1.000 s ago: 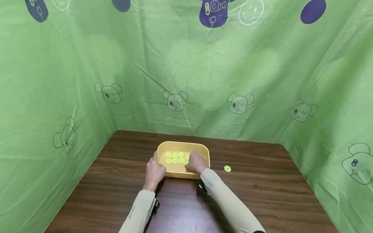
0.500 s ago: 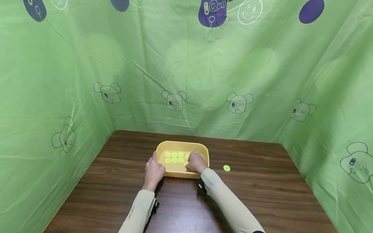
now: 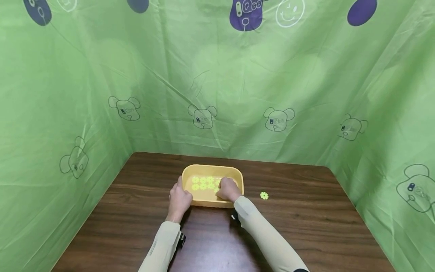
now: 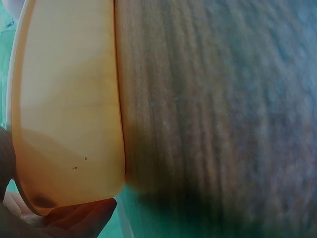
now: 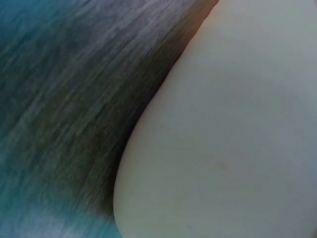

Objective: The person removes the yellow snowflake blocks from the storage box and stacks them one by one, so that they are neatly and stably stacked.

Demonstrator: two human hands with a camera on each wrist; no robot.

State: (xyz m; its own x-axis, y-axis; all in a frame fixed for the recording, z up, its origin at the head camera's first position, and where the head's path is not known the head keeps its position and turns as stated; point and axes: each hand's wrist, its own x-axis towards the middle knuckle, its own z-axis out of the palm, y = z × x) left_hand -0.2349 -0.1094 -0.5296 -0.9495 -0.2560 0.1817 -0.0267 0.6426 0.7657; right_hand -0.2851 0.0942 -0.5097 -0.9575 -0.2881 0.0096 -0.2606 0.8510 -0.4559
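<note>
A yellow plastic basin (image 3: 204, 197) stands on the table in the head view. Its left front corner is gripped by my left hand (image 3: 179, 200); in the left wrist view, fingers (image 4: 94, 218) curl against the basin's wall. My right hand (image 3: 229, 189) reaches inside at the right, fingers curled and pointing down. A small yellow-green flower-shaped disc (image 3: 216, 190) shows at its fingertips, largely covered by the hand. Several matching flower-shaped discs (image 3: 202, 183) lie in rows on the basin floor. The right wrist view has only the basin's pale outer wall (image 5: 218, 129), no fingers.
One loose flower-shaped disc (image 3: 264, 195) lies on the dark wooden table (image 3: 306, 211), right of the basin. Green printed cloth (image 3: 231, 75) hangs behind the table and along both sides.
At my right fingertips a disc edge shows that was hidden a second ago. The left hand keeps its grip on the basin. The whole head view has shifted slightly.
</note>
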